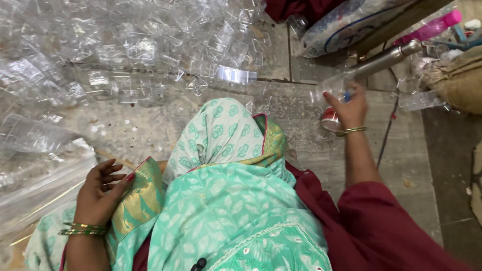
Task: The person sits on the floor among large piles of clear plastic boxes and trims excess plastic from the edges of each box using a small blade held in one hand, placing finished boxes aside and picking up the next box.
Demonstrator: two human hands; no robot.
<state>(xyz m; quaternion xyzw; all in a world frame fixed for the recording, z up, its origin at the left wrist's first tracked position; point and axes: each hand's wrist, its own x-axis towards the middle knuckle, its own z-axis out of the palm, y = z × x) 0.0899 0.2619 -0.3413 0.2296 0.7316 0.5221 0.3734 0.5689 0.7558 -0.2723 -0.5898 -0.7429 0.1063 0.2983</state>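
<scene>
My right hand (350,106) reaches out to the right and grips a clear plastic piece (335,85) with a small blue object at its fingers. Just below that hand lies a roll of tape (330,119) with a red and white side. My left hand (99,191) rests low at the left on the gold and green border of my cloth (140,193), fingers spread, holding nothing. A large heap of clear plastic containers (130,47) covers the floor ahead at the upper left. My knee under mint-green patterned fabric (226,135) sits between the hands.
A steel bottle (386,59) and a pink bottle (432,27) lie at the upper right beside a sack (459,80). A clear cup (419,100) lies near them. Clear plastic sheeting (35,175) lies at the left. A dark cord (387,131) runs across the stone floor.
</scene>
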